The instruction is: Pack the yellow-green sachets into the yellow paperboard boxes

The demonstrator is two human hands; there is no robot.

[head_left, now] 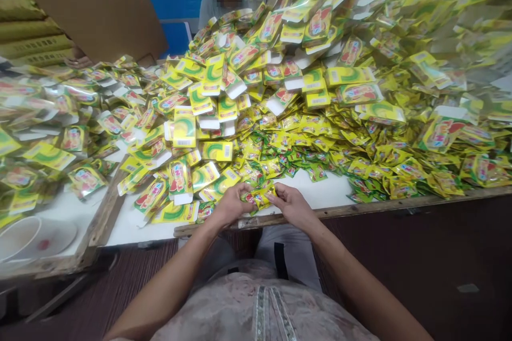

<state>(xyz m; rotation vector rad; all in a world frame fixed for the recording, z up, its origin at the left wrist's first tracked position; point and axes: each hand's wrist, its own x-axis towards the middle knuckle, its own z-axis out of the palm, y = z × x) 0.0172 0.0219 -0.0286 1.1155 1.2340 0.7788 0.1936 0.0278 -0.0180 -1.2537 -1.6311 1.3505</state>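
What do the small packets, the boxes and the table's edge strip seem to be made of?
Small packets: probably thin plastic or foil film, shiny and crinkled.
Boxes: likely thin printed card, somewhat glossy, judging by the straight folds and white ends.
Edge strip: apparently wood, dull and worn, from its brown, uneven surface.

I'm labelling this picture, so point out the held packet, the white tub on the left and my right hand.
Held packet (pixel 263 197): head view, on its yellow wrapper.
White tub (pixel 58 233): head view, on its outer side wall.
Right hand (pixel 295 209): head view, on the back of it.
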